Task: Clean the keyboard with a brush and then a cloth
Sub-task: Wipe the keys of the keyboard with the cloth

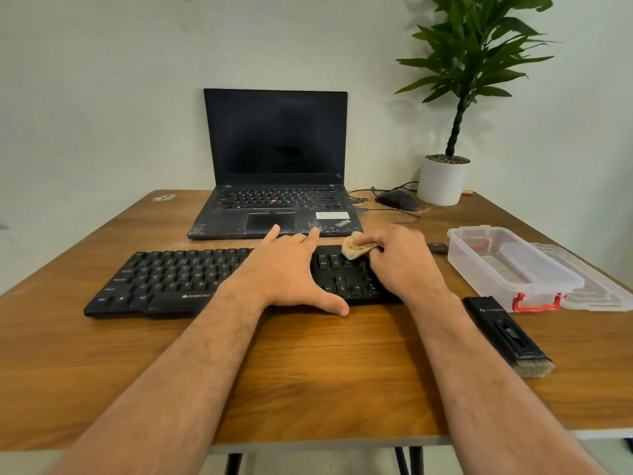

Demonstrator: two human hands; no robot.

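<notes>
Wiping the keyboard (178, 279) with a cloth (356, 248).
Right hand (400, 262) pinches the cloth on the keys; left hand (287, 272) rests flat, fingers spread; brush (507, 334) lies nearby.

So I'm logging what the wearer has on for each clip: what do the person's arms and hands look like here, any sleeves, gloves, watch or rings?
Both forearms are bare, with no sleeves in view. The left hand and right hand wear no gloves, and no watch, bracelet or ring shows on either.

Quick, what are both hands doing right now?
Left hand: open, resting flat on the keyboard.
Right hand: pinching the cloth against the keys.
</notes>
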